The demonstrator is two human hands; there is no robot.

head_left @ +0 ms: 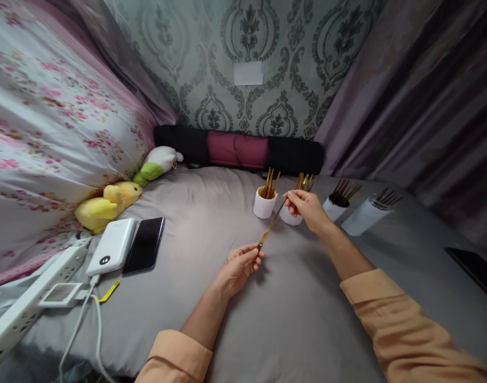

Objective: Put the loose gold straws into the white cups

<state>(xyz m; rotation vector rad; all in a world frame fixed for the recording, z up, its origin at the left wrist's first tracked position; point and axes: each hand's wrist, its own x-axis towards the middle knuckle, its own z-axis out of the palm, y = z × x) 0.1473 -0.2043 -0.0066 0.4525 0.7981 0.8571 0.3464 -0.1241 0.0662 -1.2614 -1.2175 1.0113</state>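
A slim brown chopstick [272,224] slants between my two hands. My left hand [243,266] pinches its lower end between thumb and fingers. At its upper end, my right hand [305,206] holds it with closed fingertips. Just behind the chopstick stands a white cup [264,207] with several upright sticks in it. A second white cup [291,217], also with sticks, is partly hidden by my right hand. Beyond my right wrist are a third white container [334,208] and a taller, tilted-looking one [363,219], both holding dark sticks.
On the grey sheet at left lie a black phone [144,246], a white power bank [112,244] with cables, and a power strip [31,292]. Plush toys [111,205] rest by the floral curtain. A black and maroon roll [239,150] lies along the wall. A dark device [472,268] is at right.
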